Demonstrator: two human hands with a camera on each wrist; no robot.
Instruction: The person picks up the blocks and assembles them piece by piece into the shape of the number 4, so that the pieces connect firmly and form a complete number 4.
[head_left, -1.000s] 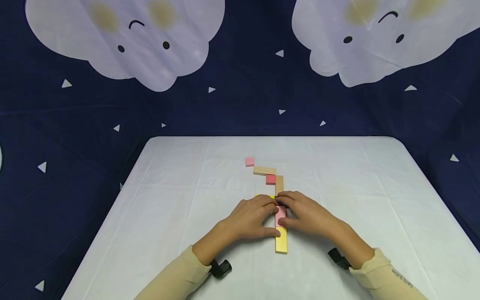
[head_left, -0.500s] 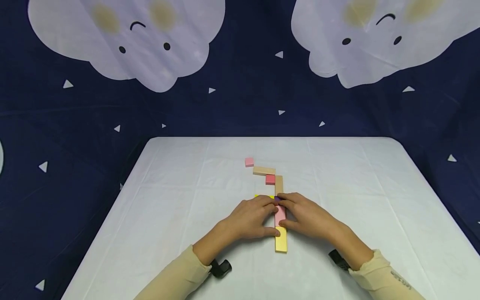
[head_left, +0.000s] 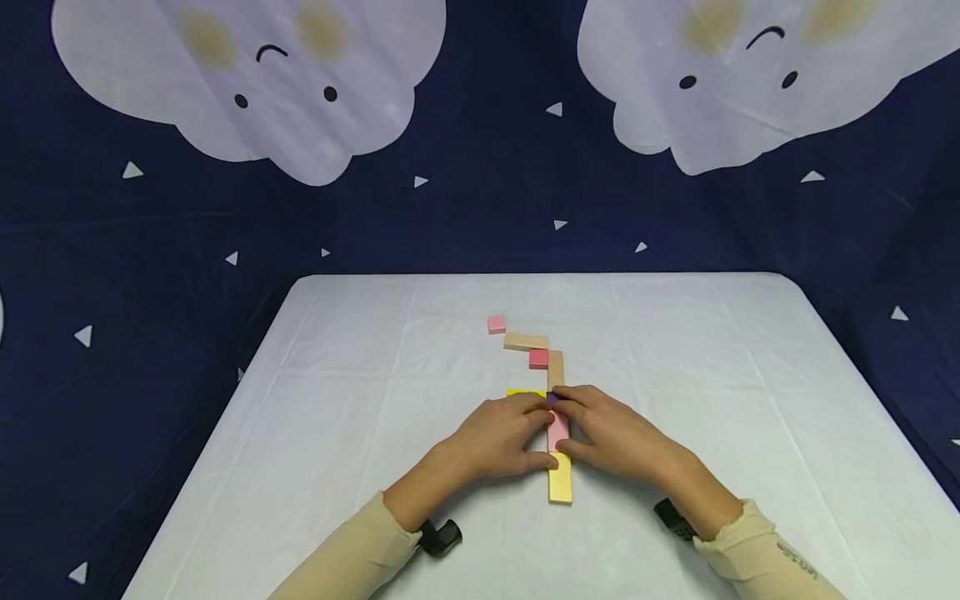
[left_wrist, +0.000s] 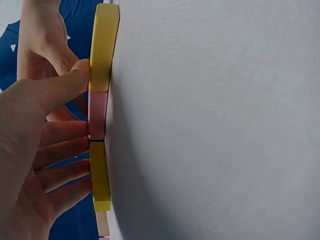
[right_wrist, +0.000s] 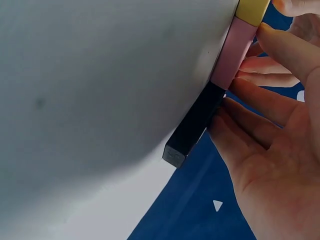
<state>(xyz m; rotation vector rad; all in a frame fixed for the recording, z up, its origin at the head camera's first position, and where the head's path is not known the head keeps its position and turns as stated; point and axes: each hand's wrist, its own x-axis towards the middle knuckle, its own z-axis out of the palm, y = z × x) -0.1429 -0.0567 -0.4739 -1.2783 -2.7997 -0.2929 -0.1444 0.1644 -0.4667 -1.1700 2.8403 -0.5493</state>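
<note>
My left hand (head_left: 504,437) lays its thumb on the golden-yellow block (head_left: 560,478) nearest me, its fingertips reaching the pink block (head_left: 558,432) and the bright yellow block (left_wrist: 100,172). From the other side, my right hand (head_left: 618,432) touches the row with thumb and fingertips on the pink block and a dark purple block (right_wrist: 192,122). Fingers of both hands are extended, resting on the block tops. In the head view they partly hide the purple block and the bright yellow block, which sticks out to the left.
Farther along the white table (head_left: 712,358), the line goes on with a wooden block (head_left: 556,367), a red block (head_left: 538,359), another wooden block (head_left: 527,342) lying crosswise, and a small pink block (head_left: 497,324). A dark blue cloth (head_left: 487,225) with clouds hangs behind.
Slightly more of the purple block shows between the hands, as the right fingertips have drawn back a little. The left hand and the other blocks stay nearly as they were.
</note>
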